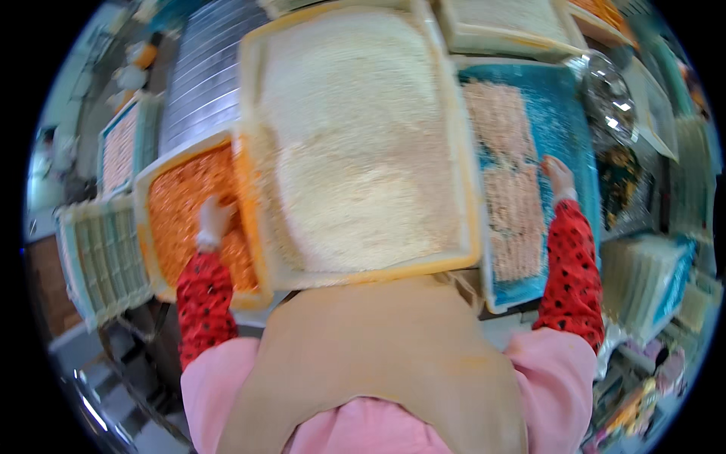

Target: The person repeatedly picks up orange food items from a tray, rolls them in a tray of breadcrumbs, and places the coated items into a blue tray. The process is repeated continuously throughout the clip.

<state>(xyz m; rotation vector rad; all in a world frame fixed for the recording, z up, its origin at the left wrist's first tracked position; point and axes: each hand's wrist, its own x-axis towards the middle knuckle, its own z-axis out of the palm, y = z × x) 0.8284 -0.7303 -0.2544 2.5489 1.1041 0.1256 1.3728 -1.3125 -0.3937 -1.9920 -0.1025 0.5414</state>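
My left hand (215,218), in a pale glove, reaches into a bin of wet orange mixture (181,187); its fingertips are partly hidden there, so a hold is unclear. Before me stands a large tray (473,227) heaped with whitish crumbs (363,113). On the right, my gloved right hand (558,173) is at the right edge of rows of crumb-coated pieces (513,221), which lie on blue sheeting (561,113) in a shallow tray. Whether its fingers grip a piece is too blurred to tell.
Stacked trays stand at the left (105,255) and right (641,284). Behind the orange bin lies a ridged metal surface (204,68). A shiny, clear-looking container (610,99) is beyond the blue sheeting, near another crumb-filled bin (510,42) at the top.
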